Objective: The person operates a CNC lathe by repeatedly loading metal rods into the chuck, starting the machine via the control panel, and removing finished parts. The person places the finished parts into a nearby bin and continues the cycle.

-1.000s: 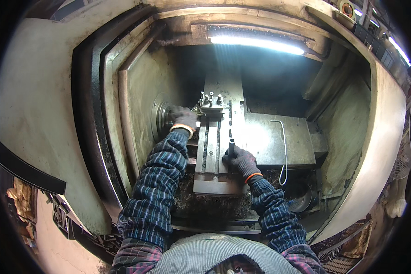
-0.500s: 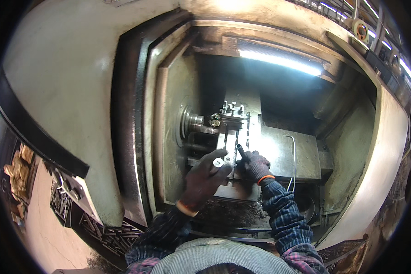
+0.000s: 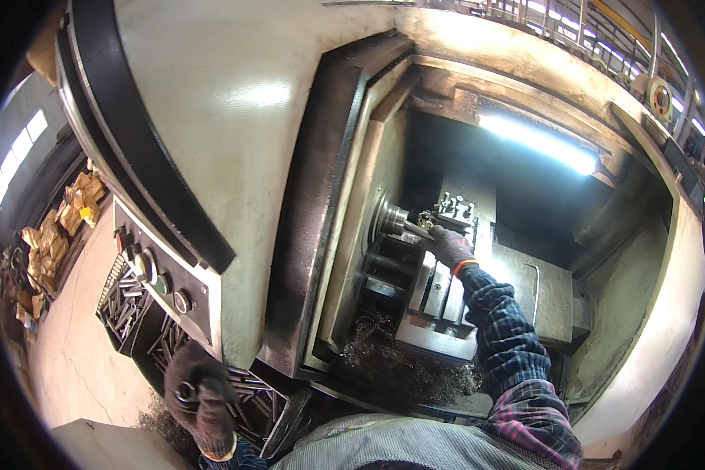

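My right hand, in a dark knit glove with an orange cuff, reaches into the lathe. Its fingers close around the near end of a short metal tube at the spindle chuck; how far the tube sits inside the chuck cannot be made out. Just behind those fingers stands the tool post with its upright bolts. At lower left, my gloved left hand is closed on a dark metal tube, its round hollow end showing. That hand hangs over metal bins holding many loose tubes.
A control panel with round knobs hangs above the bins. The machine's sliding door stands left of the opening. Metal shavings lie below the carriage. A lamp lights the inside. Wrapped bundles lie at far left.
My left hand has moved from the carriage down and left to the bins. My right hand has reached forward and left to the chuck. The view has turned left.
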`<state>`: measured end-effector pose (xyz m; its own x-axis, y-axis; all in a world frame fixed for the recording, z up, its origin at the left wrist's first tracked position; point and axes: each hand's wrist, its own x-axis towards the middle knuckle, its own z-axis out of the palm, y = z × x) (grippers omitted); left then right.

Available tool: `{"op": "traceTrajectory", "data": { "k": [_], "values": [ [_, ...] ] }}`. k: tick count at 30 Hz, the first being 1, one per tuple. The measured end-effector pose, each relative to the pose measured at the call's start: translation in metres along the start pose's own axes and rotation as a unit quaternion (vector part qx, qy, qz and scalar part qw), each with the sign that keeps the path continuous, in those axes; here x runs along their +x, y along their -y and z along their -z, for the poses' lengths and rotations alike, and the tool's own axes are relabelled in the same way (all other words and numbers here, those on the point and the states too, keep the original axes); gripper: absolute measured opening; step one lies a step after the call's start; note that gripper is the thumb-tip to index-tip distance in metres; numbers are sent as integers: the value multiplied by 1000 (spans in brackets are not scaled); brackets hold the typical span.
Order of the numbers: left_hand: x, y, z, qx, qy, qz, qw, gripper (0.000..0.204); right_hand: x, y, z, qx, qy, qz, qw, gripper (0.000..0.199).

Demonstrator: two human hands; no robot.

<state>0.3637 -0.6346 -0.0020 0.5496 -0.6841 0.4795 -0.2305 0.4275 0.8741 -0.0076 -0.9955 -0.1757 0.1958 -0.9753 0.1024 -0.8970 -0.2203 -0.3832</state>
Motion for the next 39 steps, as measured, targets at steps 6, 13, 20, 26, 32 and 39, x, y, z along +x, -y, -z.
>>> {"op": "traceTrajectory", "data": {
  "k": [6,13,20,26,32,39],
  "values": [
    [45,12,8,88,-84,-40,992,50,24,-20,1,50,64,2,997,49],
    [90,45,-1,169,-59,-69,981,47,7,-10,-6,-29,21,-91,995,50],
    [81,58,-16,141,-140,-124,972,43,-2,-27,-38,298,-70,-143,941,46],
    [82,52,-28,165,-187,-132,959,37,30,27,-72,450,-13,-110,886,35],
    [86,53,-18,177,-160,-103,966,35,30,39,-56,313,37,-142,938,54],
    [72,57,-13,351,-139,-194,905,33,33,34,-37,66,57,-63,994,64]
  ]
}}
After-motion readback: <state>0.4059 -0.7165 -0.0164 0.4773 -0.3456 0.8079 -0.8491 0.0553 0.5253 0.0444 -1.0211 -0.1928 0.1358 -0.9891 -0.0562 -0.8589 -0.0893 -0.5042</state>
